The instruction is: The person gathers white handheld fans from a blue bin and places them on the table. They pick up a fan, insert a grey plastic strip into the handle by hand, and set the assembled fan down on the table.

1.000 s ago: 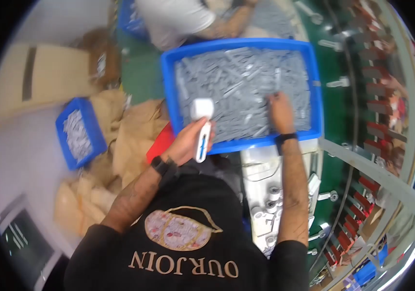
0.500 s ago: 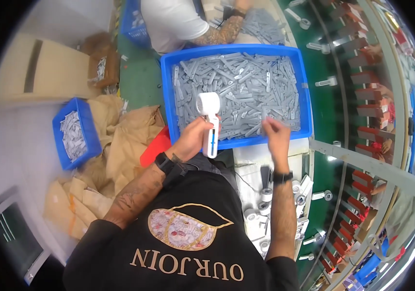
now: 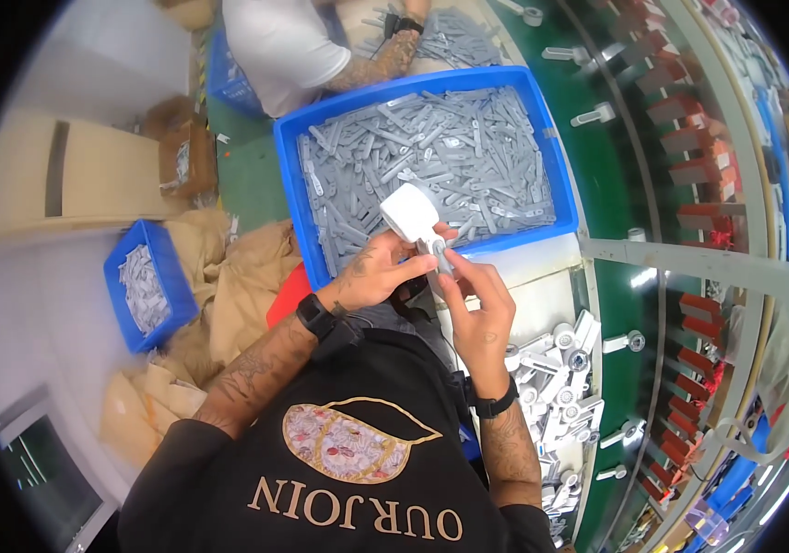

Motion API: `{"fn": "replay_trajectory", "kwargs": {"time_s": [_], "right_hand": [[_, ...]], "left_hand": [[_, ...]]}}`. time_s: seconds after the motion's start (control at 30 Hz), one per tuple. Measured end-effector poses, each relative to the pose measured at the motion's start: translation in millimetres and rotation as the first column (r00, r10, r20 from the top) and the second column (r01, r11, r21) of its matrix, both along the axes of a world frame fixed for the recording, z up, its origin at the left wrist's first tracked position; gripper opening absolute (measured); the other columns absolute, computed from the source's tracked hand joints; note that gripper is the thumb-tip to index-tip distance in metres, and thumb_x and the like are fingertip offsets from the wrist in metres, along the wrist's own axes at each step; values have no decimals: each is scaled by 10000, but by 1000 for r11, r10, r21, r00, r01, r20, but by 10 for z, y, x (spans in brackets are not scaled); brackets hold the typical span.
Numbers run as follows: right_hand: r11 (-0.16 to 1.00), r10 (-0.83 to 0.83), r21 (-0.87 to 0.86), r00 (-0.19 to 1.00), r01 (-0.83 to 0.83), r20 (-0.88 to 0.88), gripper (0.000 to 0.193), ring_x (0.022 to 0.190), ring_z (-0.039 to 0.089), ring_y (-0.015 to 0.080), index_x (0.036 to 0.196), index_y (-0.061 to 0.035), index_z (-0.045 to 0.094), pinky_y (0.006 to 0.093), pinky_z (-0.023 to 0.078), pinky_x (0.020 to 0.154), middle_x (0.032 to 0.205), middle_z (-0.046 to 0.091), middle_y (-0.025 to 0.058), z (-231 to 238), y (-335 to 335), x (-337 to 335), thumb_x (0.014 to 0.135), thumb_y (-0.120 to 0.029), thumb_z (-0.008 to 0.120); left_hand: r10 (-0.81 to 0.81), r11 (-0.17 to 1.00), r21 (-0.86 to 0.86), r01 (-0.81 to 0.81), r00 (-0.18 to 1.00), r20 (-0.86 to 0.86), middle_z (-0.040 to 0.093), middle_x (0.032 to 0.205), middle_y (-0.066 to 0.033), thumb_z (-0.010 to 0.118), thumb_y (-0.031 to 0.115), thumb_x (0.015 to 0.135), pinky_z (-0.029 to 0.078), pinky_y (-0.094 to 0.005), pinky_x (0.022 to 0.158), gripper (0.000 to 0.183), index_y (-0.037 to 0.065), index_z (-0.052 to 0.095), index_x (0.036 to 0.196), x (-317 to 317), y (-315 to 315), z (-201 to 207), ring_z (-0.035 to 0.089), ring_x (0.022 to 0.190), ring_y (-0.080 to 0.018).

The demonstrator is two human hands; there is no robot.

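Observation:
A white handheld fan (image 3: 410,212) with a round head is in my left hand (image 3: 378,269), closed around its handle, just in front of a large blue tub (image 3: 519,236). My right hand (image 3: 482,313) pinches a slim grey plastic cover strip (image 3: 441,256) against the handle. Fingers hide much of the handle and part of the strip. The tub is heaped with similar grey strips (image 3: 431,152).
Many white fans (image 3: 556,378) lie piled on the white table right of my body. A green conveyor (image 3: 630,387) carrying spaced fans runs along the right. A co-worker's tattooed arm (image 3: 376,69) reaches over grey strips beyond the tub. A smaller blue bin (image 3: 178,300) stands left beside brown sacking (image 3: 247,276).
My right hand has come from the tub's near edge to the fan, now holding a grey strip against its handle. The fan has turned and tilted in my left hand; the view has shifted.

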State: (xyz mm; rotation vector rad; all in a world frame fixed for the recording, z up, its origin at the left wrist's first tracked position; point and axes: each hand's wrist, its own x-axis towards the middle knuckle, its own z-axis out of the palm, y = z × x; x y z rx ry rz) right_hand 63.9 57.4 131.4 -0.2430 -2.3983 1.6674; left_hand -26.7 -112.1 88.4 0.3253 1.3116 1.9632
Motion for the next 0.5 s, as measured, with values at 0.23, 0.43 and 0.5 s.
{"fn": "replay_trajectory", "kwargs": {"time_s": [0.23,0.43,0.5], "right_hand": [[968,-17,247,993,46,-119,375,783,615,173,1241,-60,745,304,523,681,960,608,76,-178,-24,7,881,40,768],[957,116,276,988,-84,-104,346,914,621,248,1229,-56,735,364,522,821,1009,628,94,-186,-40,-87,888,-15,774],[992,102,85,992,-95,-71,331,930,617,237,1235,-41,723,363,521,824,1038,636,91,-151,-24,-202,908,-60,768]], "left_hand": [[39,987,-158,-38,999,1,585,1458,-148,660,72,1008,466,-388,1122,511,-25,483,1477,0,1,33,572,1327,-213],[97,978,-183,-95,995,3,687,1287,-138,705,64,977,507,-375,1074,465,-39,540,1399,9,-125,-135,637,1235,-205],[59,978,-205,-38,993,97,673,1284,-109,743,50,942,519,-382,1061,496,-21,545,1392,18,-200,-135,641,1225,-199]]}}
